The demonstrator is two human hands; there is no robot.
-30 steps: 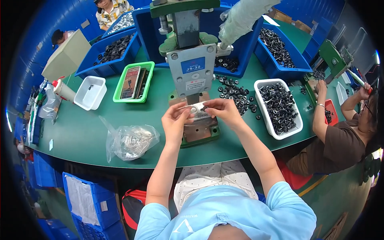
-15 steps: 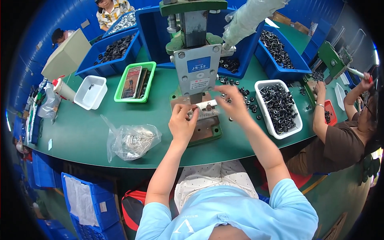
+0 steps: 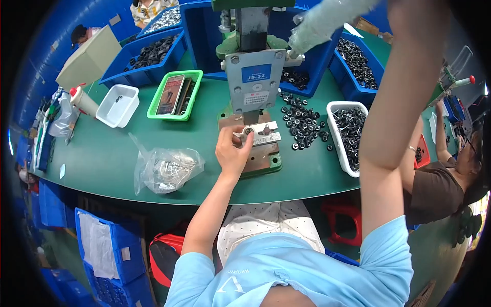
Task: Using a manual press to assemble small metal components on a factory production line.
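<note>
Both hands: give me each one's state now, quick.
Left hand: fingers curled at a small dark round part on the metal fixture; grip cannot be told.
Right hand: out of view past the top edge; cannot be told.

Head-worn fisheye, angled down
The green bench (image 3: pixel 102 163) is viewed closely from above six o'clock, toward twelve.

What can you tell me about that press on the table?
The press stands upright on the table: green metal-looking frame and base, grey bolted front plate with a blue label, and a handle in cloudy plastic slanting up rightward. Its top is cut off. A pale block sits on its base, the left hand at it.
</note>
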